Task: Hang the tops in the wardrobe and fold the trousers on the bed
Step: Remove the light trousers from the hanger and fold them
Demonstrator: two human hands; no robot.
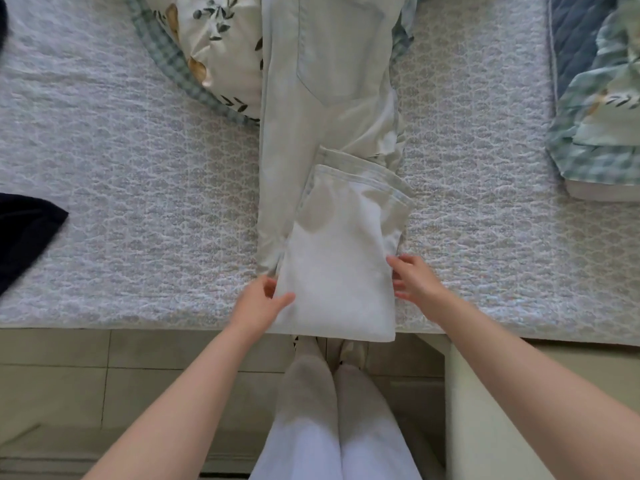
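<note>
Pale, almost white trousers [332, 133] lie lengthwise on the quilted bed [138, 202], waist end far from me. Their leg ends are folded back over the thighs, the hems [360, 178] lying across the middle. The fold reaches the bed's near edge. My left hand [259, 303] pinches the left side of the folded part, thumb on top. At the right side of the fold, my right hand [414, 280] touches the cloth's edge with loosely bent fingers.
A leaf-print pillow [221, 46] with a checked border lies at the back left under the trousers. Dark navy clothing [24, 233] lies at the left edge. Folded checked and leaf-print bedding [599, 109] sits at the right. Tiled floor [104, 382] and my legs are below.
</note>
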